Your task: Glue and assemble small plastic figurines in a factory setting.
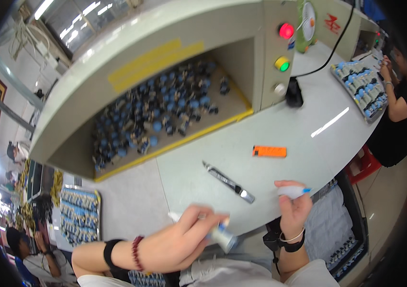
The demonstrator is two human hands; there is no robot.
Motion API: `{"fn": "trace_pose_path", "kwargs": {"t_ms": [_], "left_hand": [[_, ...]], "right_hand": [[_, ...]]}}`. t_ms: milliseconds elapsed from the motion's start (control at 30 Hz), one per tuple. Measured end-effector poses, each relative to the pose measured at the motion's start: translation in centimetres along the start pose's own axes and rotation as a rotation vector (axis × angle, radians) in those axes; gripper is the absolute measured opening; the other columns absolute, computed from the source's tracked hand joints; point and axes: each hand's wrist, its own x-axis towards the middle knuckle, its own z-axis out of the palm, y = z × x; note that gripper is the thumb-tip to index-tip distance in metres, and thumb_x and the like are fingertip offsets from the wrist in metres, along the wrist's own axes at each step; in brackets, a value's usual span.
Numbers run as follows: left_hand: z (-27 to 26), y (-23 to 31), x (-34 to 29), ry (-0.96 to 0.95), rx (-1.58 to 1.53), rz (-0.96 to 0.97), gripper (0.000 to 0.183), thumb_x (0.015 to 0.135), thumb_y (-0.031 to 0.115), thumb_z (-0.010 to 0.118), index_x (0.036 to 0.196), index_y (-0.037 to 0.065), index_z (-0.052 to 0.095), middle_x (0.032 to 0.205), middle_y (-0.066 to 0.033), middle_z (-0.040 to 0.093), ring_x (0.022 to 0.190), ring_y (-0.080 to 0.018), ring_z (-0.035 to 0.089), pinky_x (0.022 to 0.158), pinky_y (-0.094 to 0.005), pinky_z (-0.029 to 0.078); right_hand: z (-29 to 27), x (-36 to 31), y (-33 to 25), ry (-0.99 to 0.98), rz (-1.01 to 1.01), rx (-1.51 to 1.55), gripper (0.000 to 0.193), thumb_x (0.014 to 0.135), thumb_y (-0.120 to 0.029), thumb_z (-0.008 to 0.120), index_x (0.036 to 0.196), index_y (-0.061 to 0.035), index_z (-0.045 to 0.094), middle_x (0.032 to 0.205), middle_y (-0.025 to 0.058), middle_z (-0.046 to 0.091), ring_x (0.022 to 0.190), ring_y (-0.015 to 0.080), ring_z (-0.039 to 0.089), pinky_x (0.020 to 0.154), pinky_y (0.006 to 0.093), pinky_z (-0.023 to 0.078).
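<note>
My left hand (184,238) is closed around a small whitish tube-like piece (223,239), smeared by motion, just off the table's near edge. A blurred white tip (175,216) shows on the other side of that hand; I cannot tell whether it belongs to the same piece. To the right, my right hand (295,208) pinches a small white piece with a bright blue tip (293,192) between thumb and fingers. Between and beyond the hands, a black and silver marker pen (228,182) lies slantwise on the table, with an orange lighter (269,151) farther back.
A large cream machine (256,62) with a yellow-edged opening holds many small blue, dark and cream pieces (165,107). Filled trays stand at left (80,210) and far right (361,88). A lined black crate (330,225) sits below at right. A co-worker (397,95) works beyond.
</note>
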Motion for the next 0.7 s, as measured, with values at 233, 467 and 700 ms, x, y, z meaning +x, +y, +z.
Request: {"fn": "trace_pose_path", "kwargs": {"t_ms": [233,467,700], "left_hand": [[5.7,-4.3,-10.3,0.648,-1.206,-0.302,0.043,0.085,0.021,0.047,0.117,-0.005,0.035,0.097,-0.0184,0.053,0.071,-0.0246,0.061,0.064,-0.03,0.049],[8.7,-6.9,-6.6,0.831,-1.46,-0.051,0.05,0.079,0.031,0.045,0.111,-0.006,0.036,0.072,-0.0112,0.047,0.041,-0.0115,0.037,0.041,-0.0202,0.03],[9.7,-6.8,-4.2,0.595,-1.483,-0.118,0.073,0.071,0.035,0.049,0.13,-0.003,0.028,0.081,-0.0074,0.047,0.054,-0.011,0.04,0.05,-0.02,0.033]], "right_hand": [[4.4,-1.9,-4.2,-0.644,0.01,0.002,0.027,0.076,-0.015,0.058,0.096,0.0035,0.054,0.09,0.0162,0.059,0.082,0.0229,0.057,0.076,0.0323,0.043],[9.3,-5.2,-4.8,-0.843,-0.269,-0.344,0.04,0.072,-0.016,0.063,0.104,0.006,0.051,0.096,0.0207,0.057,0.091,0.0335,0.054,0.083,0.039,0.041],[7.0,-3.4,-4.0,-0.367,0.168,-0.064,0.031,0.082,-0.02,0.054,0.101,0.0041,0.05,0.099,0.0202,0.059,0.087,0.0266,0.057,0.079,0.0351,0.042]]}}
